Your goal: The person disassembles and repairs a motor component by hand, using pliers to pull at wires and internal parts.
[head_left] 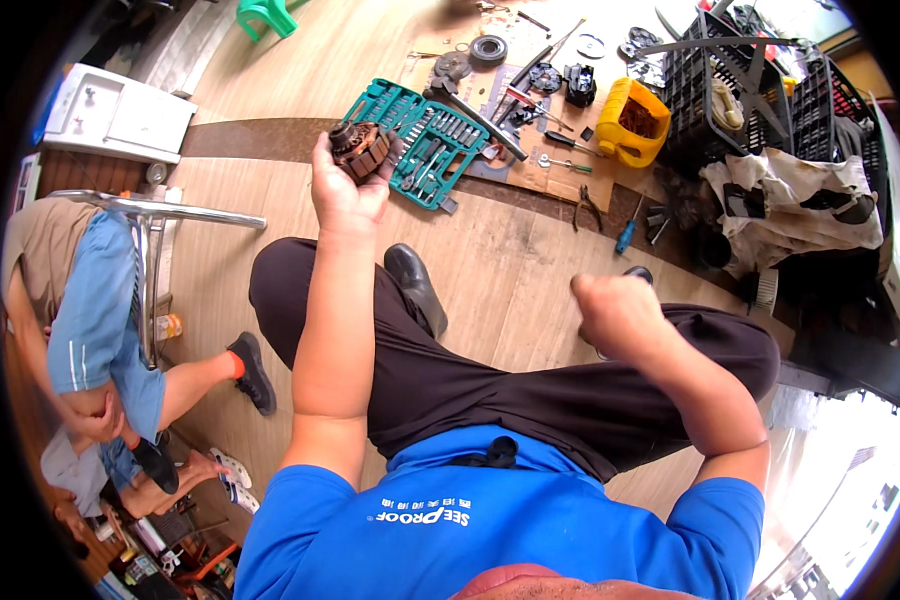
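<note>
My left hand (355, 180) holds up a metal motor part with copper windings and a dark round end (365, 155), its fingers wrapped round it. Just behind it lies an open teal socket set case (440, 200) with rows of sockets and tools. My right hand (610, 305) is raised near my right knee, its fingers curled; whatever it may hold is hidden. Beyond it on the floor lie a blue screwdriver (627, 234), black-handled pliers (586, 208) and a cardboard sheet (545, 180) with several tools and dark metal parts.
A cut yellow jug (632, 120) and black crates (705, 100) with a stained cloth (790, 210) are at right. On the left are a chrome-framed seat (220, 213), a seated person in blue shorts (90, 300), another person's legs (160, 490) and a white basin (120, 115). A green stool (260, 15) stands behind.
</note>
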A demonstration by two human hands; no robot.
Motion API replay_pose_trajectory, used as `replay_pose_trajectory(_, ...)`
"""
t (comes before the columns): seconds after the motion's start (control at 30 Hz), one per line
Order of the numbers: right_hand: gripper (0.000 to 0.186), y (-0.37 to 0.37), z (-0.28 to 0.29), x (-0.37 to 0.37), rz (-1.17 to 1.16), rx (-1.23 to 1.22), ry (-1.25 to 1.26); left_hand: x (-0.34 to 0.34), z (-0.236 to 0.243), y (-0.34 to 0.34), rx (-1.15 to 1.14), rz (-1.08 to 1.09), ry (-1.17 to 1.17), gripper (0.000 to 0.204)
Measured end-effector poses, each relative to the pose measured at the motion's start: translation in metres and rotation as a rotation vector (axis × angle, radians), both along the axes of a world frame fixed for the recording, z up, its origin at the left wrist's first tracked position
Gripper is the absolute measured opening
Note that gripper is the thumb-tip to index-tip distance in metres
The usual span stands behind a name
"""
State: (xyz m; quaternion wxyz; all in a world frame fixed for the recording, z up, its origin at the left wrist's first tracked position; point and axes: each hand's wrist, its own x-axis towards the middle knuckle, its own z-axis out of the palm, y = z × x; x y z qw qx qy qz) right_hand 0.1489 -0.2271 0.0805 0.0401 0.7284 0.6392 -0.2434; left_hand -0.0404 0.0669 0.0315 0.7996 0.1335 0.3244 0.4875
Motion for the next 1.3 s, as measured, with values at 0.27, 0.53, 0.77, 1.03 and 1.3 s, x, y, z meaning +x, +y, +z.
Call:
replay_pose_trajectory(0.27, 0.021, -0.004, -0.038, 0.010, -0.303, 0.004, 0.204, 0.014, 0.015, -0.009, -0.013, 0.027, -0.081, 0.039)
replay_pose_trajectory(0.53, 0.044, -0.010, 0.009, 0.020, 0.021, -0.041, 0.472, 0.026, 0.034, -0.032, -0.059, -0.154, -0.046, 0.041)
replay_pose_trajectory(0.77, 0.033, 0.072, 0.019, -0.001, -0.227, 0.338, 0.800, 0.025, 0.033, -0.054, -0.014, -0.371, -0.080, 0.050)
replay_pose_trajectory(1.03, 0.032, 0.095, -0.018, -0.031, -0.225, 0.190, 0.672, 0.037, 0.025, -0.071, -0.032, -0.456, -0.052, 0.055)
replay_pose_trajectory(1.3, 0.031, 0.085, -0.024, -0.002, -0.570, 0.079, 1.026, 0.028, 0.018, -0.054, -0.040, -0.585, -0.219, 0.056)
